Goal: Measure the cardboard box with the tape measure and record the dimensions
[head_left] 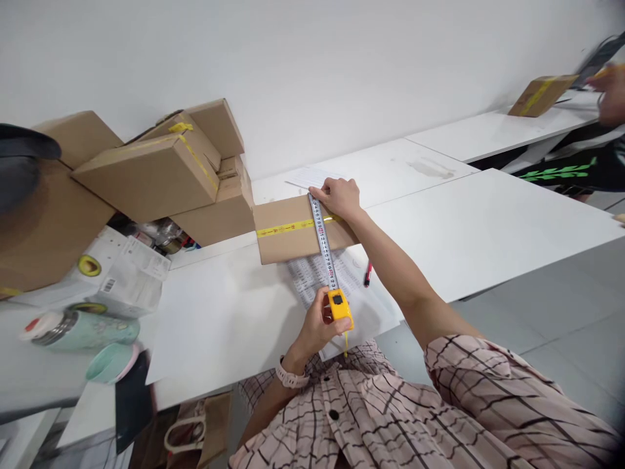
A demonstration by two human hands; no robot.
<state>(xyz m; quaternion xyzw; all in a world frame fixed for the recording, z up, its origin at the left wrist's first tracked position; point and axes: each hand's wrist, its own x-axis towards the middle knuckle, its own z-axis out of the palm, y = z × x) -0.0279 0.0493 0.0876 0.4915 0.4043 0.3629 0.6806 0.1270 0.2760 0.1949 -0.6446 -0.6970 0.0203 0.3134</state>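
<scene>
My left hand [317, 321] is closed around the yellow case of a tape measure [340, 309], near the table's front edge. Its metal blade [323, 240] runs out across the top of a cardboard box [288, 241] sealed with yellow tape. At the box's far edge, my right hand [340, 197] pinches the blade's end between thumb and finger. Printed sheets [306, 280] lie partly under the box. A red and black pen [368, 273] rests on the paper beside my right forearm.
Several cardboard boxes [151, 172] are stacked at the left against the wall. A mint bottle [92, 330] and a mint cup [111, 362] are at the lower left. Another person's hand [610, 94] shows at the far right, near a taped box [540, 96].
</scene>
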